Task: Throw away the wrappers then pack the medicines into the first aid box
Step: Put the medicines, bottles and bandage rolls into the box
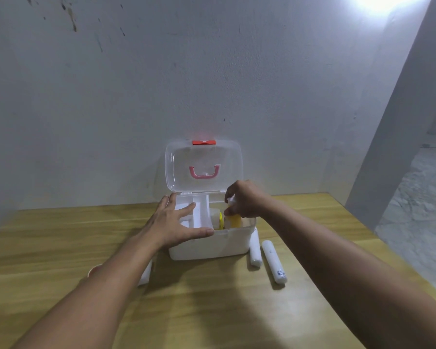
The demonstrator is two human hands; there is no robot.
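Note:
A white first aid box (pixel 212 244) stands open on the wooden table, its clear lid (pixel 204 167) with a pink handle leaning back toward the wall. My left hand (pixel 176 219) lies spread over the box's left side, fingers on the white inner tray (pixel 199 210) and thumb on the front rim. My right hand (pixel 244 199) holds a yellow bottle (pixel 234 217) with a white cap, upright in the box's right compartment. Another yellow-and-white item (pixel 219 220) sits beside it inside. Two white wrapped rolls (pixel 254 250) (pixel 274 261) lie on the table right of the box.
A white item (pixel 146 273) and a red-rimmed round object (pixel 94 270) lie left of the box, partly hidden by my left forearm. The grey wall stands just behind the box. The table's right edge (pixel 363 222) drops off to a rough floor.

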